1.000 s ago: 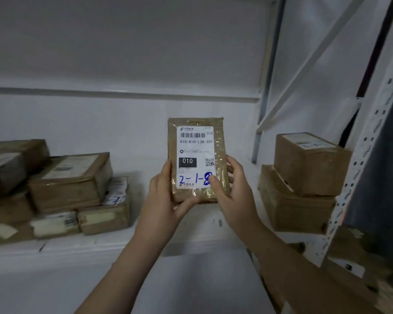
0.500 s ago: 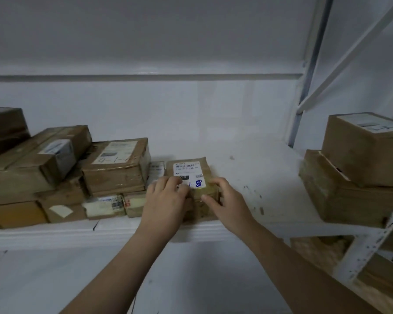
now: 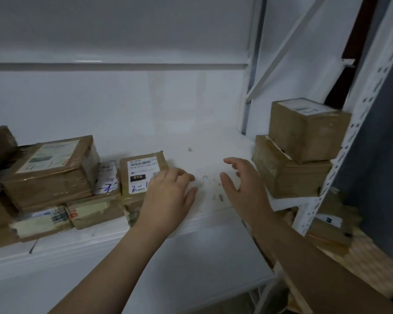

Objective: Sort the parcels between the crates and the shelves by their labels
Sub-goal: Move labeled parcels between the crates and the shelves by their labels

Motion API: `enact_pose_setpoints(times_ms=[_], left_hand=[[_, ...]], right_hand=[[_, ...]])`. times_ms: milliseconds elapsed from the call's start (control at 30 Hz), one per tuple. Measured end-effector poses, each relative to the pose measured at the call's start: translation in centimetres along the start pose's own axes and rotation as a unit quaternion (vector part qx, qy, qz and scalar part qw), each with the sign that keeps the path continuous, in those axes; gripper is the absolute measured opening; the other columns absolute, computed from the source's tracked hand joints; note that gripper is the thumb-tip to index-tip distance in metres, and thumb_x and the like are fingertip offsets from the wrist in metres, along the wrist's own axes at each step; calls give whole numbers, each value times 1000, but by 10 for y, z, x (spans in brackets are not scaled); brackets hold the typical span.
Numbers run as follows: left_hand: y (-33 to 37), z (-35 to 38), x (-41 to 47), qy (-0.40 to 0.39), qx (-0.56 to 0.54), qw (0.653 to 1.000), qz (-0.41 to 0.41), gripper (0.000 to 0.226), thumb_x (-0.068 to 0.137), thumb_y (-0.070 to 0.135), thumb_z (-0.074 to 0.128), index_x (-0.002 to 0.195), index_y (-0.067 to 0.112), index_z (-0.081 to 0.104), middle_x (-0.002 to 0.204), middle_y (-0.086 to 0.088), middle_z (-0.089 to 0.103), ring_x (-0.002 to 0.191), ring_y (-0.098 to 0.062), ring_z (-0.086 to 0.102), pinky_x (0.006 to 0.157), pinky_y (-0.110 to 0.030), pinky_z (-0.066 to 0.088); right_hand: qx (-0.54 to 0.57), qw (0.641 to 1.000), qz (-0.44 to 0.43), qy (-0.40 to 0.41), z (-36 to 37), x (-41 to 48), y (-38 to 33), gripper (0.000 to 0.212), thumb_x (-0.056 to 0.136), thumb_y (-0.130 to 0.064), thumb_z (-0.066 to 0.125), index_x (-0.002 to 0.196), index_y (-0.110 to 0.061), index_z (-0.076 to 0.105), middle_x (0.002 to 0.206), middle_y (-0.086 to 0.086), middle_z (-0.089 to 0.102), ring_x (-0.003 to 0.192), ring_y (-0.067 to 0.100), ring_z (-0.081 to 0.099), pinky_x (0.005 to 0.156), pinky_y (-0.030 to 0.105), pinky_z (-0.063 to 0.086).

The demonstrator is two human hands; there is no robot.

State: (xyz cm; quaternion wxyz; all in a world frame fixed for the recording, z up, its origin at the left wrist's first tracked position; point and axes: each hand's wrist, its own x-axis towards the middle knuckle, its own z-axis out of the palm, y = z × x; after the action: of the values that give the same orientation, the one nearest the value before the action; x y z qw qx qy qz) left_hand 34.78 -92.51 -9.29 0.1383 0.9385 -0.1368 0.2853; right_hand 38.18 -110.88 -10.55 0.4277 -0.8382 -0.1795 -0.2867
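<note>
A flat brown parcel (image 3: 135,175) with a white label marked 010 and a blue handwritten "2-1" lies on the white shelf (image 3: 204,155), beside a stack of other parcels. My left hand (image 3: 168,196) rests with relaxed fingers on the parcel's right edge and covers part of its label. My right hand (image 3: 243,184) hovers over the bare shelf to the right, fingers spread, holding nothing.
More taped brown parcels (image 3: 52,173) are stacked at the left of the shelf. Two cardboard boxes (image 3: 304,130) stand stacked at the right, beside a perforated white upright (image 3: 359,123). Further parcels (image 3: 331,225) lie on the lower level at right.
The parcel went from being held up in both hands to lying on the shelf by the left stack. My right hand has let go and moved right; my left hand remains on its edge.
</note>
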Motion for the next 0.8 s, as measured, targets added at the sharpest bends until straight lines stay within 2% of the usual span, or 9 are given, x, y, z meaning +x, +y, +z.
enact_pose_setpoints(times_ms=[133,233,333,433,467,567,667,733,800], left_hand=[[44,24,16,-12,-65,997,41,30,90,26,61,117,13,63,113,-7,62,102,-29,57,86,-39,44],[85,45,41,-20,-122,990,67,43,92,29,58,131,14,52,123,-7,57,109,-27,53,91,-36,42],[128,60,80,-28,-174,981,82,55,92,32,56,141,14,39,127,-10,53,113,-26,51,94,-34,40],[162,71,125,-53,-237,968,69,68,92,33,56,149,17,22,125,-15,54,110,-29,53,94,-39,43],[171,73,138,-69,-263,960,63,71,93,34,55,151,19,16,128,-15,54,111,-29,54,95,-42,44],[185,78,167,-101,-324,940,41,69,97,41,45,152,25,6,138,-13,51,117,-29,55,99,-33,41],[191,79,182,-104,-426,899,-24,64,97,51,37,151,28,12,145,-4,44,129,-22,46,98,-22,31],[194,81,191,-121,-503,852,-81,64,96,57,33,149,25,23,145,0,43,133,-20,41,110,-30,30],[200,81,197,-162,-523,826,-136,66,94,63,30,147,22,32,144,-3,44,132,-23,41,112,-40,32]], right_hand=[[-46,995,-1,86,-57,5,20,26,92,-15,58,116,-4,59,117,1,53,112,18,51,99,31,41],[-105,984,32,138,-99,11,37,27,90,-14,62,116,-5,59,128,10,47,117,25,48,100,36,40],[-169,969,84,161,-135,26,51,40,90,-22,61,127,-12,52,141,13,35,129,24,31,104,29,27],[-204,958,147,139,-165,47,64,55,91,-36,56,140,-20,37,150,11,21,137,28,19,109,47,27],[-203,959,147,135,-173,53,69,58,91,-39,55,142,-22,33,150,10,21,137,28,19,108,47,29],[-142,972,138,127,-188,67,82,62,93,-41,54,146,-23,28,146,6,28,132,22,30,98,33,33],[-12,975,181,128,-192,84,89,60,94,-39,54,145,-17,32,135,4,46,115,14,48,86,22,43],[39,967,218,123,-193,93,91,54,94,-43,52,139,-16,40,122,-2,54,99,7,52,68,15,41],[70,961,241,118,-192,98,93,45,94,-47,50,128,-16,49,111,-7,57,89,1,53,63,15,39]])
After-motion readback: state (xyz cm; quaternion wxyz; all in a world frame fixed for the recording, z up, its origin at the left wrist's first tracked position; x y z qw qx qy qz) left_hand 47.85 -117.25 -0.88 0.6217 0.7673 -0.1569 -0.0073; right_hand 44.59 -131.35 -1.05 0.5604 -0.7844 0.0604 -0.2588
